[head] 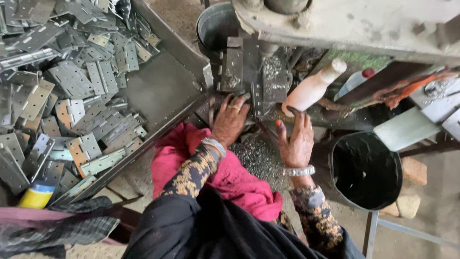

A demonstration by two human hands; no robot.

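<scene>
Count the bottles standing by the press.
2: a white bottle leaning right of the die, and a clear, red-capped bottle just behind it. Others may be hidden under the machine.

Dull grey metal hinges (72, 91) fill a worn steel tray (163, 91); smooth matt plastic bottle (311, 88); soft pink cloth (230, 177).

Tray of metal hinges (72, 91) fills left of frame, its raised wall (167, 36) blocking centre. Press body (345, 24) overhangs top. White bottle (311, 88) and black tub (366, 168) crowd right. Narrow open gap lower centre over metal shavings (258, 158).
</scene>
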